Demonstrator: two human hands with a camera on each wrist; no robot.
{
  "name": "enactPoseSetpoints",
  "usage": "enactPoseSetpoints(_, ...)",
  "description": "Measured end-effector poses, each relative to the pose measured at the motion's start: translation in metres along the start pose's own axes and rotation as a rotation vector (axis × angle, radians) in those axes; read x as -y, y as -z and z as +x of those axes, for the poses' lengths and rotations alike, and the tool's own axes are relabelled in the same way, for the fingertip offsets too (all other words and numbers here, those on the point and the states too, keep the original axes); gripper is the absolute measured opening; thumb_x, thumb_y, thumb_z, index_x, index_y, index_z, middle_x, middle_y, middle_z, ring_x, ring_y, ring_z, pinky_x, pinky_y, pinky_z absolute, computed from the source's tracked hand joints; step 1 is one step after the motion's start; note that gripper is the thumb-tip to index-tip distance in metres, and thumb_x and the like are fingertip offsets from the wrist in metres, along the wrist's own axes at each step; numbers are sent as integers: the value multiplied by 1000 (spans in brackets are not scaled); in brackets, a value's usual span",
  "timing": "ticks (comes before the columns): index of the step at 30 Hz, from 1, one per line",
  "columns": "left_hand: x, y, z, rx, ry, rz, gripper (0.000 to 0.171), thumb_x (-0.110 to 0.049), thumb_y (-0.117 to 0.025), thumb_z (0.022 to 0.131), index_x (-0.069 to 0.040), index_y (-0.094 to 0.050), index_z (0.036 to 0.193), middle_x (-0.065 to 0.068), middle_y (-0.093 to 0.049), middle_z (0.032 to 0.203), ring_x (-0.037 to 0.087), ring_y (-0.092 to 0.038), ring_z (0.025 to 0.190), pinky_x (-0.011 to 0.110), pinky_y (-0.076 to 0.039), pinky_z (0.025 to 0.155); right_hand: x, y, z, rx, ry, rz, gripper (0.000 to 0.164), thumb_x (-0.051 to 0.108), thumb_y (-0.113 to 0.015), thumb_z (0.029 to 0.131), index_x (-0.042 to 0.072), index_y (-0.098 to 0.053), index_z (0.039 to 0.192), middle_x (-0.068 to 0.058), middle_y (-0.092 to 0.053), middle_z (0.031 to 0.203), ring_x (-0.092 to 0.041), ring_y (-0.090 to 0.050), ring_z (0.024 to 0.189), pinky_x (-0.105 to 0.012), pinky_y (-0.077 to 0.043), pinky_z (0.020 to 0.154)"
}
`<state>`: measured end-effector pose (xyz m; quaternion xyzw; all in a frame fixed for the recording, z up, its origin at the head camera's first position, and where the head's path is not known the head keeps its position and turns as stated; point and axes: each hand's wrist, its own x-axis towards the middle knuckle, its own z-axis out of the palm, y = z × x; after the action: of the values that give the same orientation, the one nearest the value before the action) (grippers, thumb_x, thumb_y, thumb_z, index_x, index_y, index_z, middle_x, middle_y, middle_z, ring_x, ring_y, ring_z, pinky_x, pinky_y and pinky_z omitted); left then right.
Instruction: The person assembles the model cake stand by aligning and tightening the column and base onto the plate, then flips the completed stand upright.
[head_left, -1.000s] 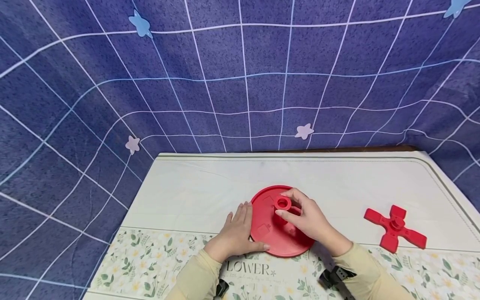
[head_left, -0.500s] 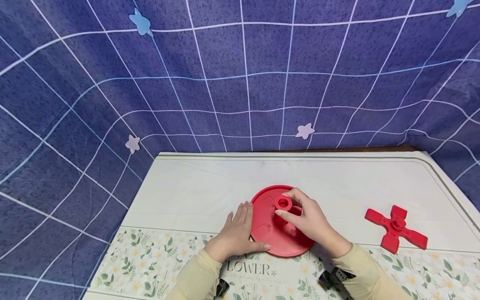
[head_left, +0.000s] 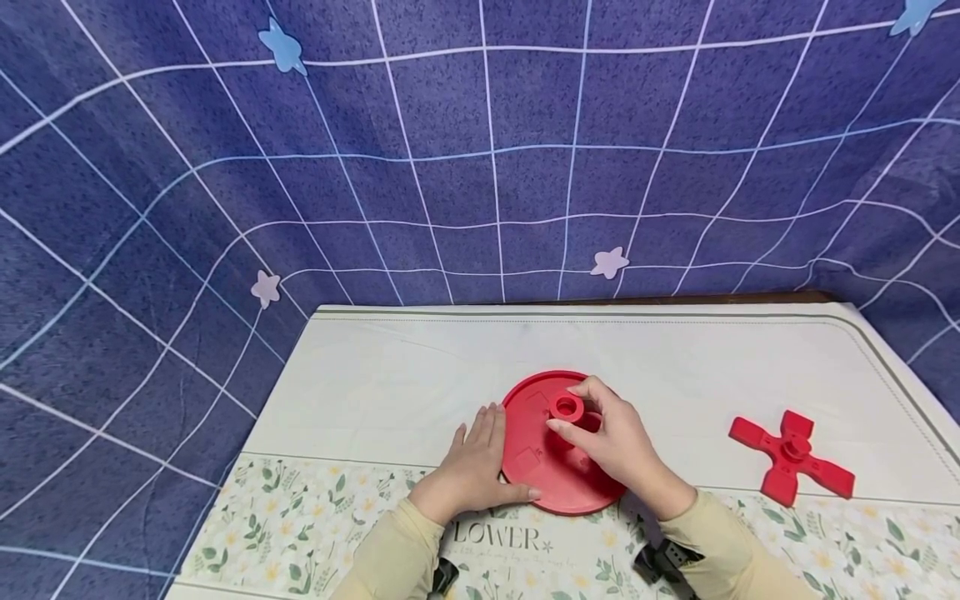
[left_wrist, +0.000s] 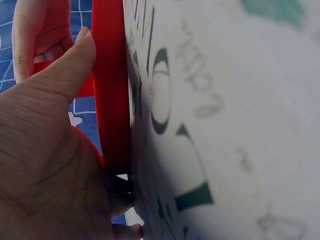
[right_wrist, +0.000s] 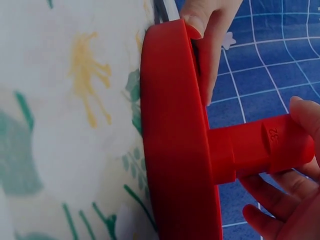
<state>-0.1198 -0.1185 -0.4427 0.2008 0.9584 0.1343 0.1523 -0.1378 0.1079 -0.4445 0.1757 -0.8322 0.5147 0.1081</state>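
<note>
While upright — red, hollow-topped tube (right_wrist: 255,148).

We saw a table covered in white cloth-like sheeting (head_left: 405,358), its near part printed with a floral band (head_left: 292,525) and dark lettering (head_left: 498,535). Directly on it we found a rimmed, round red disc (head_left: 525,400) and, well apart rightward, a red four-armed cross-shaped piece (head_left: 795,450).
</note>
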Motion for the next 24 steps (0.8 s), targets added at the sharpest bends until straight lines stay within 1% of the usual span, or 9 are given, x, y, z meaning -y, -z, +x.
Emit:
enactPoseSetpoints(7, 1, -1, 0, 4, 4, -1, 120, -73, -61, 79, 5, -9, 154, 21, -9, 161, 35, -7, 148, 56, -13, 116, 1, -2, -1, -27, 4, -45, 40, 25, -86, 75, 17, -57, 102, 8, -66, 97, -14, -69, 88, -34, -57, 76)
enactPoseSetpoints(15, 2, -2, 1, 6, 5, 0, 120, -74, -60, 78, 4, -8, 154, 20, -8, 161, 35, -5, 148, 56, -12, 116, 3, -5, -2, -76, 22, -148, 45, 27, -88, 72, 15, -56, 101, 6, -67, 96, -10, -68, 82, -30, -56, 70)
enactPoseSetpoints(20, 2, -2, 1, 8, 5, 7, 120, -74, -60, 79, 4, -8, 154, 20, -8, 161, 35, -5, 148, 56, -12, 116, 4, -1, 2, -46, 26, -173, 47, 29, -90, 69, 15, -55, 98, 8, -65, 86, -5, -64, 71, -26, -51, 62)
enactPoseSetpoints(22, 2, -2, 1, 11, 6, 7, 120, -74, -60, 79, 4, -7, 154, 20, -7, 161, 35, -5, 148, 56, -12, 116, 4, 1, 4, -15, 14, -170, 48, 32, -89, 70, 16, -56, 100, 8, -64, 85, -6, -63, 71, -28, -50, 63)
enactPoseSetpoints(24, 1, -1, 1, 14, 6, 3, 120, -74, -60, 79, 4, -7, 154, 20, -7, 161, 35, -5, 148, 56, -12, 116, 3, 3, 5, 16, 0, -169, 49, 35, -87, 73, 16, -57, 106, 9, -64, 87, -6, -63, 75, -30, -51, 66)
